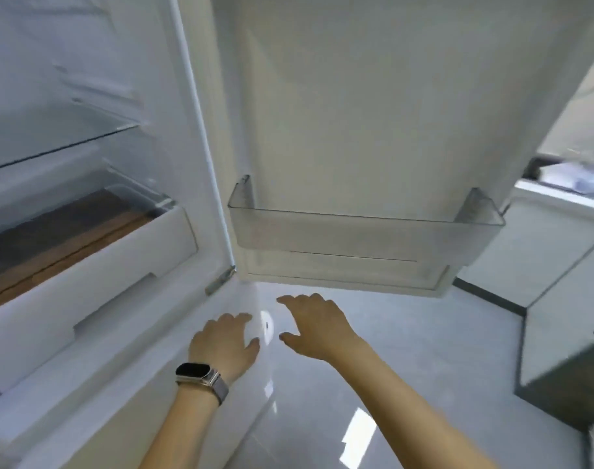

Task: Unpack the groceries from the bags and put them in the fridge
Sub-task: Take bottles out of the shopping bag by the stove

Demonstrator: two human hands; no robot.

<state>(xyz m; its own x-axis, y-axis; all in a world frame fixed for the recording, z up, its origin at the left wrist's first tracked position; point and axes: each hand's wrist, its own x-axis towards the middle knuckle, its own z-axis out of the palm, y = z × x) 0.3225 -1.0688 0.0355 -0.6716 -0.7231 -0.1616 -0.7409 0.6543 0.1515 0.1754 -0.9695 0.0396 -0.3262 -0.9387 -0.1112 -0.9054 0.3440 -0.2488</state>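
The white fridge stands open on the left, with a glass shelf [62, 143] and a crisper drawer [96, 265] below it. The fridge door [373, 113] swings out ahead and carries a clear door bin [363, 238] that holds nothing. My left hand [226, 343], with a dark watch on its wrist, reaches forward with relaxed fingers over the fridge's lower front. Beside it, my right hand [317, 326] hangs below the door's bottom edge, fingers spread and holding nothing. No groceries or bags are in sight near my hands.
Glossy pale floor [390, 350] lies under the door. White cabinets [559, 265] stand at the right, and a counter [566, 191] behind them bears blurred white items. A dark object [572, 377] sits low at the right edge.
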